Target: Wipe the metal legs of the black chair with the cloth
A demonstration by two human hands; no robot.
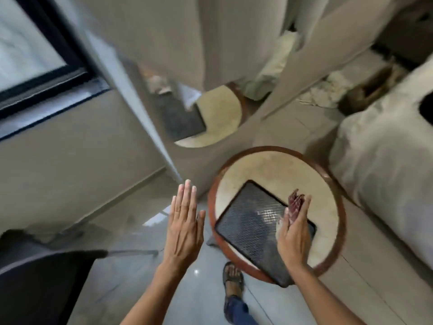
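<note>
left hand flat, empty; right hand half open, cradling a reddish cloth

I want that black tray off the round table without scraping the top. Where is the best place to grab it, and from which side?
Grip the tray's near corner, which seems to overhang the table's rim toward the person. Come from that near side, fingers under the free edge and thumb on top. The tray lies flat elsewhere, so nothing else offers room underneath. The right hand already hovers over it.
</note>
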